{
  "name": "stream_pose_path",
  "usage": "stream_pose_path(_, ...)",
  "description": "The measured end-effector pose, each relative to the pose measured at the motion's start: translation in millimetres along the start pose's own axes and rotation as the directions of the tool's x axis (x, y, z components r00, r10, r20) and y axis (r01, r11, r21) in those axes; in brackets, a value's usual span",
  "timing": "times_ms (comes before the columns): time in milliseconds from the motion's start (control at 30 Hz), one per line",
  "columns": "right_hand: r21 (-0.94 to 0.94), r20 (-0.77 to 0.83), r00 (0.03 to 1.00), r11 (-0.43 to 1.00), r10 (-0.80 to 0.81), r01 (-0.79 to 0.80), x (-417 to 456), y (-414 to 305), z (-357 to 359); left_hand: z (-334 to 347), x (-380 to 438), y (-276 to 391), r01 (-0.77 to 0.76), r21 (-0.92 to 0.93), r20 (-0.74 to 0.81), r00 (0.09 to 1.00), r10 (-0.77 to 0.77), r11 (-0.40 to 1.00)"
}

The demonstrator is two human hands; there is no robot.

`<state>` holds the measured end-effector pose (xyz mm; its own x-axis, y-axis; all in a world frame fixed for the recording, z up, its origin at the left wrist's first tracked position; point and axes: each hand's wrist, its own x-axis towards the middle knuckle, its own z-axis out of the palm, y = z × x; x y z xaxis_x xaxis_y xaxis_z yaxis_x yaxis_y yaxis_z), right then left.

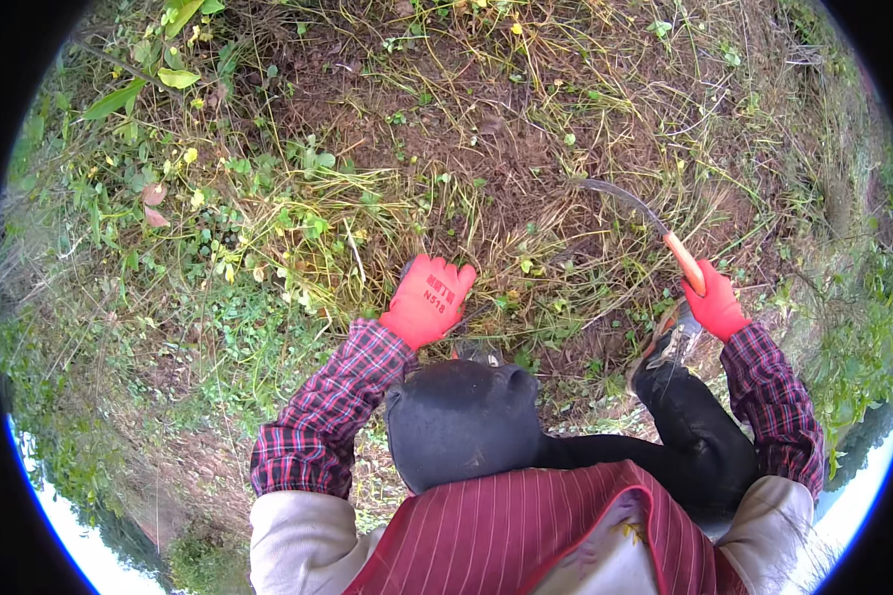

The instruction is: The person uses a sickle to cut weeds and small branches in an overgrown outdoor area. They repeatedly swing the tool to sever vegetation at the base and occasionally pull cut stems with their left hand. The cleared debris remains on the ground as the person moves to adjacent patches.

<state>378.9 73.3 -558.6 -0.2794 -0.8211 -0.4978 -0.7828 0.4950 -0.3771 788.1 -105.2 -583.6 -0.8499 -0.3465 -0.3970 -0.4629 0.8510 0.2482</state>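
Note:
My right hand (716,301), in a red work glove, grips the orange handle (684,264) of a sickle. The sickle's curved, dark metal blade (628,197) reaches up and left, its tip over the cut grass. My left hand (428,301), in a matching glove bearing printed writing, is low over the weeds with its back up and fingers bent. Something dark shows at the edge of this glove, but what the fingers hold, if anything, is hidden. Flattened grass stems (342,190) and leafy weeds lie just beyond it.
Reddish-brown soil (431,141) shows through cut stems ahead. Denser green weeds (245,312) grow at left, and a broad-leaved plant (115,97) stands at upper left. My bent knee (465,416) and a shoe (673,335) are close below my hands.

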Motion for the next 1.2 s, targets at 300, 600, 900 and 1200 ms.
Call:
stream_pose_path(300, 0.032, 0.060, 0.933, 0.935, -0.356, 0.354, 95.2, -149.9, 1.3, 14.9, 5.0, 2.3, 0.098, 0.040, 0.096, 0.990, -0.101, 0.994)
stream_pose_path(600, -0.130, -0.013, 0.994, 0.986, 0.105, -0.106, -61.1, 61.0, -35.1, 45.9, -70.3, -14.1, 0.084, 0.124, 0.203, 0.973, -0.108, 0.989)
stream_pose_path(900, 0.429, -0.169, 0.945, 0.884, 0.282, -0.187, -36.8, -27.1, -10.4, -25.1, -43.3, -42.0, 0.046, -0.734, -0.032, 0.994, -0.102, 0.677)
stream_pose_path(1200, 0.293, -0.020, 0.998, 0.954, -0.054, 0.057, 10.0, -112.0, -21.0, -70.6, 13.7, -78.2, 0.422, 0.192, -0.024, 0.905, -0.426, 0.886)
